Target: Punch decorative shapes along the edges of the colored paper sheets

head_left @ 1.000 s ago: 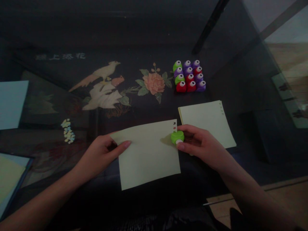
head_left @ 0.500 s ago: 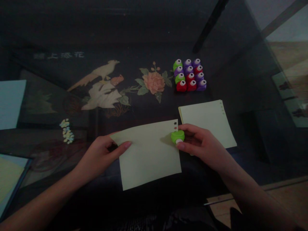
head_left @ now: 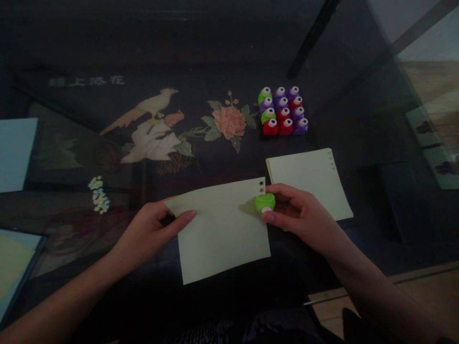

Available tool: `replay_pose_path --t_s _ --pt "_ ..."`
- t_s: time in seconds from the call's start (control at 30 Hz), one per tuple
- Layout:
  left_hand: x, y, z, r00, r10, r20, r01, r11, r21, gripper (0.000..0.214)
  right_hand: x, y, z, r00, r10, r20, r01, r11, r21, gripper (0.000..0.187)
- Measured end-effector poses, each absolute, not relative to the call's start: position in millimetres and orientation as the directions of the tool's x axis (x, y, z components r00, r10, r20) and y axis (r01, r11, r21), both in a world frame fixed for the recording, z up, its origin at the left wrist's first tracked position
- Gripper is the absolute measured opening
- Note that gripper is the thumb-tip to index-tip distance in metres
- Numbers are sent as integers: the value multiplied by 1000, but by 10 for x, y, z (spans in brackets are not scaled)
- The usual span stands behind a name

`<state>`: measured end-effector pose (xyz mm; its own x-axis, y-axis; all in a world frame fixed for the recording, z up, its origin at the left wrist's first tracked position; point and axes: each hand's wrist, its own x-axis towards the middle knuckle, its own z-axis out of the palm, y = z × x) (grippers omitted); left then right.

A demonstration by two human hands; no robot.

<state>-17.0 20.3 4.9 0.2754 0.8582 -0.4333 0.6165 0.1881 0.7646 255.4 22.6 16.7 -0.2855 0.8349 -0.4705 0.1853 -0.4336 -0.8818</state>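
Observation:
My left hand (head_left: 156, 224) pinches the left edge of a pale sheet of paper (head_left: 222, 231), thumb on top and fingers beneath. Two star-shaped holes show near the sheet's top right corner. Just below them a green craft punch (head_left: 264, 202) sits over the right edge of the paper. My right hand (head_left: 299, 212) is closed around this punch, with the thumb at its white part. Part of the right-hand fingers is hidden behind the punch.
A stack of punched paper (head_left: 304, 177) lies right of the sheet. Behind it stand several green, purple and red craft punches (head_left: 283, 112) in rows. Small paper cut-outs (head_left: 99, 195) are heaped at the left, near a light blue sheet (head_left: 16, 155). Yellow paper (head_left: 16, 267) lies at the lower left.

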Motion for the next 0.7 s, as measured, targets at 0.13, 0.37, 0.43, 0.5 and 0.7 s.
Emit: replay_pose_path --t_s 0.13,0.37,0.43,0.5,0.7 --pt "-164 203 74 281 852 -441 643 174 746 28 2549 223 160 -287 839 -462 202 -418 -885 35" --pt "-181 196 44 295 855 -427 638 157 754 26 2545 219 160 -281 849 -447 234 -391 -890 34" --pt "-176 199 44 298 854 -426 633 157 758 25 2545 221 163 -281 851 -444 245 -384 -890 32" --pt "-169 202 52 305 851 -428 624 161 765 25 2546 223 165 -284 852 -440 250 -377 -892 31" --pt "-172 193 53 296 852 -431 620 172 765 24 2547 225 164 -286 859 -424 271 -352 -896 28"
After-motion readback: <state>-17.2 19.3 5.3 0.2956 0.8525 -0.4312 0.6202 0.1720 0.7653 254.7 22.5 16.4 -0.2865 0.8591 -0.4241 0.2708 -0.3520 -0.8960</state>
